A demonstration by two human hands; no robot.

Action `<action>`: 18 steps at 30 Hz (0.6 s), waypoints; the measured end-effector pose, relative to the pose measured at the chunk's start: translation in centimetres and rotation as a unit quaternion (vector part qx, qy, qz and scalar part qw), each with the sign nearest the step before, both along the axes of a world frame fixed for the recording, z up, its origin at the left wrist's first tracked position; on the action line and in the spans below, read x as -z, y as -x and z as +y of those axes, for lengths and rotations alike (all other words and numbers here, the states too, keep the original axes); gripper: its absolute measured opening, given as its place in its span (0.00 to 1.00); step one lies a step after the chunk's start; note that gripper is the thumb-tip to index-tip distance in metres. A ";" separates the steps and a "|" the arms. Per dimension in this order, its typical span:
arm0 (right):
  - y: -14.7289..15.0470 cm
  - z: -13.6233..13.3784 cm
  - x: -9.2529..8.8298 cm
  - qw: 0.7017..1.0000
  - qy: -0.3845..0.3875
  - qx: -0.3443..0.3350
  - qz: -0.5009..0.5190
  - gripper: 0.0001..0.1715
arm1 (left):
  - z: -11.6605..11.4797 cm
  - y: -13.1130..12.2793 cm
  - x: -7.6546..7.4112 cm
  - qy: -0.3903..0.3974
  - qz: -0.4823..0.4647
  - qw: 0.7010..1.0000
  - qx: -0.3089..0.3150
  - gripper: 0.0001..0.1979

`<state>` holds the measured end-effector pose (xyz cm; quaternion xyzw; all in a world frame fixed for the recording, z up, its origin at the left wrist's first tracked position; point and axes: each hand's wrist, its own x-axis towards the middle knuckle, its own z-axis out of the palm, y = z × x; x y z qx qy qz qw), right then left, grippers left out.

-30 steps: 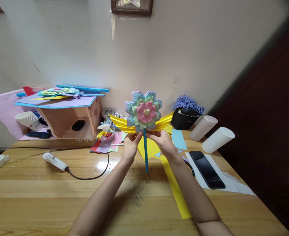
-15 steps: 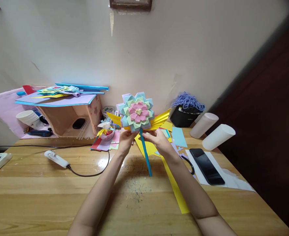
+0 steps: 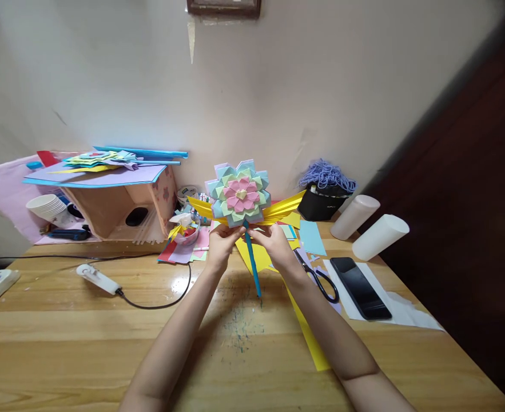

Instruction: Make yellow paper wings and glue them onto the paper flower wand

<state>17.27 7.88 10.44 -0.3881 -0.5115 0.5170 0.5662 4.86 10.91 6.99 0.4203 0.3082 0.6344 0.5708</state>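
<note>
Folded-paper flower in pink, green and blue (image 3: 241, 197): we hold it up over the brown wooden worktop (image 3: 243, 372). Our left hand (image 3: 221, 247) and right hand (image 3: 277, 246) pinch it with their fingers (image 3: 235, 233), down by the long blue paper stem (image 3: 253, 264) and pleated yellow paper leaves (image 3: 287, 208). Out to the right we see black-handled scissors (image 3: 335, 293), then a flat black phone (image 3: 361, 289) on white paper (image 3: 409, 311).
</note>
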 end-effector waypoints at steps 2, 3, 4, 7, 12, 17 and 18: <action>0.2 0.1 0.2 1.000 -0.015 0.009 -0.013 0.21 | -0.2 -0.3 -0.1 0.006 -0.011 1.000 -0.003 0.14; 0.2 0.2 0.3 0.999 -0.020 0.016 -0.020 0.21 | -0.4 -0.4 -0.2 0.009 -0.015 1.000 -0.008 0.14; 0.3 0.2 0.4 0.999 -0.024 0.022 -0.027 0.21 | -0.5 -0.5 -0.3 0.011 -0.017 1.000 -0.015 0.14; 0.3 0.3 0.6 0.998 -0.032 0.029 -0.037 0.22 | -0.8 -0.6 -0.5 0.010 -0.015 0.999 -0.029 0.14; -0.6 0.6 0.7 0.997 -0.061 0.002 -0.056 0.19 | -1.3 -0.4 -1.4 0.009 -0.006 1.000 -0.013 0.14; -0.6 0.6 0.4 0.994 -0.090 0.012 -0.057 0.19 | -1.6 -0.3 -2.1 -0.003 0.021 0.999 -0.025 0.14; -0.5 0.5 0.3 0.995 -0.088 0.012 -0.050 0.19 | -1.6 -0.3 -2.2 -0.005 0.024 0.999 -0.028 0.14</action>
